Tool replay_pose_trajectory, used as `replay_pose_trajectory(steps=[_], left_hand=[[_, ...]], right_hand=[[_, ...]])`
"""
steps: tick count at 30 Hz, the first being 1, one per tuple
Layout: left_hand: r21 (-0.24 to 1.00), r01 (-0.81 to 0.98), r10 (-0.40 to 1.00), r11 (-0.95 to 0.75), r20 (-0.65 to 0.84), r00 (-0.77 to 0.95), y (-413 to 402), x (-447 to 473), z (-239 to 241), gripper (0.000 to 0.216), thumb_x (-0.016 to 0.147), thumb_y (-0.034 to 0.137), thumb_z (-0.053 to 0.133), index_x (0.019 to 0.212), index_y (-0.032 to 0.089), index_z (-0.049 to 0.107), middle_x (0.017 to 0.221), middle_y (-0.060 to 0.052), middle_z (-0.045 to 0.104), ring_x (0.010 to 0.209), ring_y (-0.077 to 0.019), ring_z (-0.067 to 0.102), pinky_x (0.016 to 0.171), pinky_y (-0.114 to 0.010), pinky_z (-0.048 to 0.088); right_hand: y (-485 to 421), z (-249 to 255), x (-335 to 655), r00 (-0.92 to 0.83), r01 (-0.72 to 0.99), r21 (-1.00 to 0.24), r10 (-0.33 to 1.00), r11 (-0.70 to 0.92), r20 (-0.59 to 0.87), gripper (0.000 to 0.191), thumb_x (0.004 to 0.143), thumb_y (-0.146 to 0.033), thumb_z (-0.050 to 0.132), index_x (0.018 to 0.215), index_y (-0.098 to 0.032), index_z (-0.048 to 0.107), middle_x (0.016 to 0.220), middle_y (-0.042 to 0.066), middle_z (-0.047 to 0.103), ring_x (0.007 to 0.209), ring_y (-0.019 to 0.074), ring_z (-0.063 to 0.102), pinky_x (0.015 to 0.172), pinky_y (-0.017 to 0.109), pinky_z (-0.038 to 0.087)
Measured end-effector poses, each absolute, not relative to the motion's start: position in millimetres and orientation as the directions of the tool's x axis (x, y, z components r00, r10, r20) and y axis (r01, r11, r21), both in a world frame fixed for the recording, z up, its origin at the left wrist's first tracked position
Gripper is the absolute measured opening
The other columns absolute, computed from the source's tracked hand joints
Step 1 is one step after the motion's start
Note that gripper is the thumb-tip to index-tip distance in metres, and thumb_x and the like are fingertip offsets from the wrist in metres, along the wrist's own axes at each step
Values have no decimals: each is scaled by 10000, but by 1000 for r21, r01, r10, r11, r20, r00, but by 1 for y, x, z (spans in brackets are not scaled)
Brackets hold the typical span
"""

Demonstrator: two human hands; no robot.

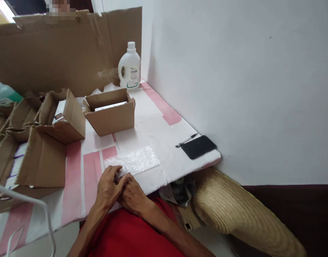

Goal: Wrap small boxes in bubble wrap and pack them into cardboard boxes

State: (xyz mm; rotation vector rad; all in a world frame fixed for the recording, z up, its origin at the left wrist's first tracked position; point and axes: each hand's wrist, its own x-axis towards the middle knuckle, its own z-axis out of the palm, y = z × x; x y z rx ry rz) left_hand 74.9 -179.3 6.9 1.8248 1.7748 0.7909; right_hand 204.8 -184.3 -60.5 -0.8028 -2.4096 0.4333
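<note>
A flat piece of bubble wrap (139, 159) lies on the cloth-covered table, just beyond my two hands. My left hand (109, 184) is closed at its near left end, with bent fingers on the plastic. Right beside it, touching its thumb, my right hand (132, 194) is curled near the table's front edge. What the right fingers hold, if anything, is hidden behind the knuckles.
Open cardboard boxes (110, 119) with white packs inside stand left and ahead. A white jug (130, 69) is at the back by a cardboard panel (59, 53). A black phone (198, 146) and pen (186, 140) lie right. Below leans a woven straw item (233, 203).
</note>
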Motion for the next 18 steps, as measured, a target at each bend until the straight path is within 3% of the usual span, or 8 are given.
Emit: replay_pose_trajectory(steps=[4,8,10,14,16,18], left_hand=[[685,725,997,-66,72,23,-180,72,3,361,945,456,519,1155,217,689,1003,-77,666,944,-216,646,893,-401,550],[685,723,996,-88,59,65,-181,69,1,348,948,453,516,1107,227,728,1021,-86,677,993,-232,652,932,-416,539],[687,719,994,-104,63,84,-182,68,1,334,945,443,513,1075,236,741,1014,-84,687,995,-235,655,933,-416,536],[691,711,991,-132,92,95,-187,65,3,337,939,449,503,1052,235,738,1035,-87,695,987,-231,662,930,-403,529],[657,750,991,-76,133,-17,-191,61,7,370,926,490,501,1061,219,713,1036,-91,690,920,-222,669,867,-381,537],[581,807,970,107,116,-212,-195,53,12,441,892,557,510,1112,206,661,1019,-93,692,841,-230,668,773,-379,530]], right_hand=[[-185,-55,215,-695,437,-404,587,803,416,257,978,-246,553,1166,-126,681,1129,153,710,1167,280,576,1095,470,403],[-187,-32,234,-664,436,-434,608,788,435,229,985,-159,474,1031,-130,696,1007,126,718,1030,253,610,920,369,522],[-185,-21,242,-583,476,-468,665,745,466,241,989,-170,470,1097,-132,682,1050,122,718,1046,253,605,930,374,518],[-178,-23,244,-458,648,-434,776,625,434,375,987,-193,505,1344,-99,567,1346,176,630,1241,318,533,1003,475,466],[-176,-34,242,-479,691,-393,791,607,381,377,991,-204,520,1355,-114,561,1376,169,620,1258,330,531,989,494,464],[-177,-44,241,-500,700,-374,792,608,350,367,1001,-225,521,1353,-134,564,1386,150,621,1261,320,538,998,491,459]])
